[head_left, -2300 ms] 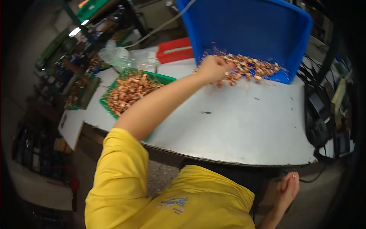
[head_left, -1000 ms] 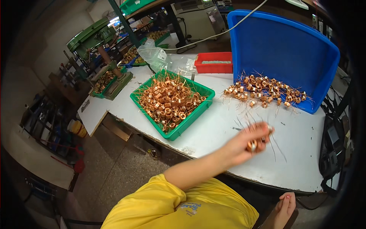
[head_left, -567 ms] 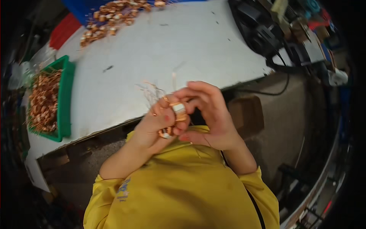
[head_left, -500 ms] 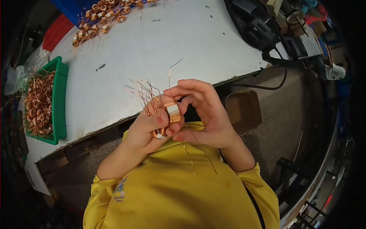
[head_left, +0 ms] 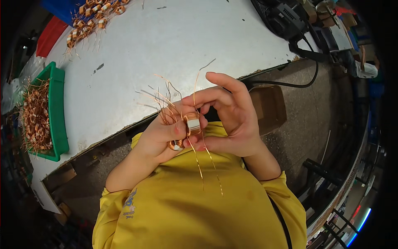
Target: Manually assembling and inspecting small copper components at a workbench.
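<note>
My left hand (head_left: 159, 135) is closed around several copper-wound ring coils. One coil (head_left: 193, 123), with a pale band across its winding, sits at its thumb and fingertips. Another coil (head_left: 176, 145) shows below the thumb, and a bunch of bent wire leads (head_left: 166, 101) sticks up behind the hand. My right hand (head_left: 236, 112) is cupped beside the front coil with thumb and fingers apart. Its forefinger lies by the coil's upper lead (head_left: 195, 89), and its thumb is near the two lower leads (head_left: 198, 166), which hang over my yellow shirt. Whether those fingertips press on the leads is hard to see.
A green bin (head_left: 60, 112) full of coils stands at the left of the white table (head_left: 166, 45). Loose coils (head_left: 89, 20) lie at the far left, near a red piece (head_left: 49, 35). A black machine (head_left: 286, 20) with a cable is at the far right, and a brown box (head_left: 267, 108) sits below the edge.
My right hand has shifted slightly right, and its raised finger is lifted higher. The front coil has moved a little right and down, and its lower leads have swung left.
</note>
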The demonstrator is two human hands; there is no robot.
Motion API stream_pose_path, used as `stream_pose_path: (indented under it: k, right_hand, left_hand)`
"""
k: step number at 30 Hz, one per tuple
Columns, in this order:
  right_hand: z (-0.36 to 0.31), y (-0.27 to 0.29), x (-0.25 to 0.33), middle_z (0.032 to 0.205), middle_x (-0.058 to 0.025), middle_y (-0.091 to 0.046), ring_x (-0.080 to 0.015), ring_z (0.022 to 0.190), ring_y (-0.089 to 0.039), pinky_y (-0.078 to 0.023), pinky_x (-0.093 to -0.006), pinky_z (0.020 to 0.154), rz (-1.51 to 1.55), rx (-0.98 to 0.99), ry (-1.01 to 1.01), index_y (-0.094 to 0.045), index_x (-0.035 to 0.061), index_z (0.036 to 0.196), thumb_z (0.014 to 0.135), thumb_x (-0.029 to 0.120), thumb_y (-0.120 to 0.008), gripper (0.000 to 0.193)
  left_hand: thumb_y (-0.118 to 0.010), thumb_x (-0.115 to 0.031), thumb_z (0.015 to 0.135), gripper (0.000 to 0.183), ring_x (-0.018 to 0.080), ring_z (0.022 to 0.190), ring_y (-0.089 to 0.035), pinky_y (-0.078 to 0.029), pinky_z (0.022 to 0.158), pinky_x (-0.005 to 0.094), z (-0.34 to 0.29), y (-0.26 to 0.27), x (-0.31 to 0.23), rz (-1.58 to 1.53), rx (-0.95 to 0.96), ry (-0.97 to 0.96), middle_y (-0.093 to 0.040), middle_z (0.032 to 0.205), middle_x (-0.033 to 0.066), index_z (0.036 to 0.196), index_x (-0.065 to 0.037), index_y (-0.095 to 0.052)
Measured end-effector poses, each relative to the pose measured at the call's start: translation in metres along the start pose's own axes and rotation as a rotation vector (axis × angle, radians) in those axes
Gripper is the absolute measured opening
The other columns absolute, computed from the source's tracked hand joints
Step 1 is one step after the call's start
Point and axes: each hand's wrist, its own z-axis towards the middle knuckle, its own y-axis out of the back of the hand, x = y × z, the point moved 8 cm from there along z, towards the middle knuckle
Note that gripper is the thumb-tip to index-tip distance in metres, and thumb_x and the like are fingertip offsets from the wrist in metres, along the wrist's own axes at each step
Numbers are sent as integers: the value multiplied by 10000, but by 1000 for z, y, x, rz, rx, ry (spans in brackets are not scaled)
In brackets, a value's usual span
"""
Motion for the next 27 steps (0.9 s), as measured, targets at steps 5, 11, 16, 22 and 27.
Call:
stream_pose_path:
  k: [5, 11, 16, 22, 27]
  right_hand:
    - [-4, -1, -4, 1047, -92, -583, -115, 842, -515, -366, -211, 756, 43, -59, -19, -295, 59, 1260, 555, -59, -740, 842]
    - [-8, 5, 4, 952, -155, -596, -149, 822, -499, -382, -226, 745, 61, -110, 135, -265, -14, 1261, 525, -86, -731, 875]
    - [-13, 10, 15, 888, -139, -616, -142, 786, -490, -386, -220, 726, -1, -77, 233, -267, -35, 1248, 550, -61, -742, 845]
    - [-20, 10, 20, 891, -132, -625, -137, 767, -483, -390, -208, 713, 64, 37, 256, -273, -43, 1241, 571, 24, -783, 845]
    - [-19, 10, 19, 953, -123, -623, -140, 770, -507, -408, -215, 715, 94, -24, 260, -291, -18, 1255, 560, 24, -780, 851]
  left_hand:
    - [-694, -70, 686, 454, 148, 581, -563, -454, 530, 205, 1, 4, 2, 21, -20, 34, -624, 854, 160, 1052, 91, -480]
    - [-668, 15, 681, 327, 163, 612, -577, -465, 560, 215, 0, 1, 2, 66, -8, 27, -625, 846, 153, 974, 71, -536]
    - [-642, 77, 679, 229, 179, 641, -591, -485, 593, 232, -2, 3, 4, 59, 14, 29, -626, 834, 143, 897, 44, -581]
    - [-614, 115, 686, 192, 237, 693, -626, -512, 610, 269, 1, -1, 12, 6, 59, 21, -623, 825, 149, 854, 24, -594]
    - [-605, 133, 682, 226, 285, 710, -636, -527, 581, 291, 2, -5, 10, 28, -10, 90, -620, 823, 164, 873, 16, -582]
